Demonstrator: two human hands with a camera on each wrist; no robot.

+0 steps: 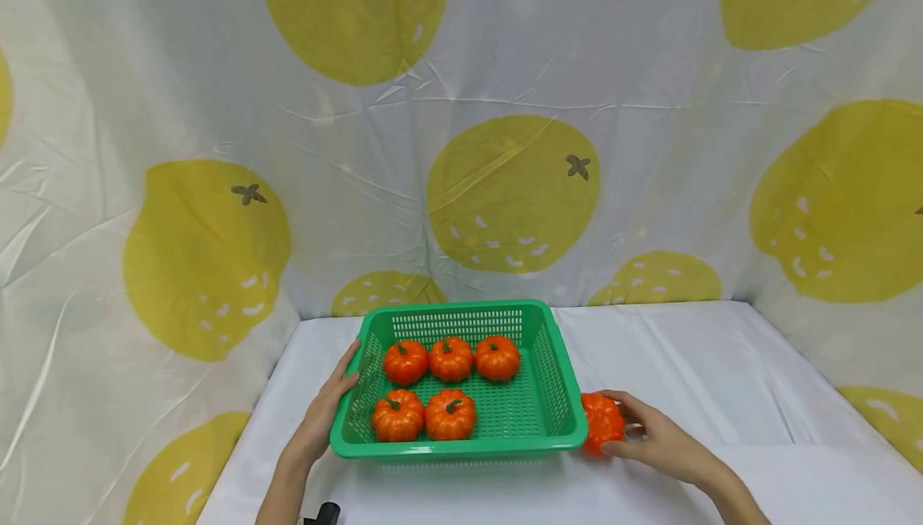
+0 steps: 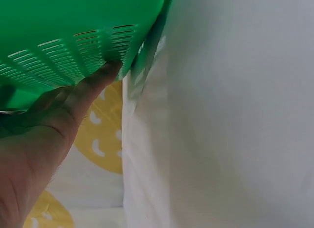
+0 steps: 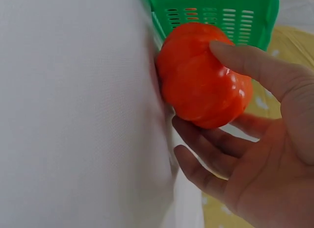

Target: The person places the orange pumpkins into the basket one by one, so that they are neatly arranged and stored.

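Note:
A green plastic basket stands on the white-covered surface with several small orange pumpkins inside, in two rows. My left hand lies along its left side; in the left wrist view the extended fingers press against the slotted outer wall under the rim. Just outside the basket's right wall is another small pumpkin, glossy red-orange, low by the cloth. My right hand grips this one from the right, thumb on one side and fingers round the other. Part of it hides behind the basket's rim in the head view.
White cloth covers the work surface, stretching to the right of the basket. Behind and at both sides hangs a white curtain printed with large yellow lemons. A small black object shows by the left wrist.

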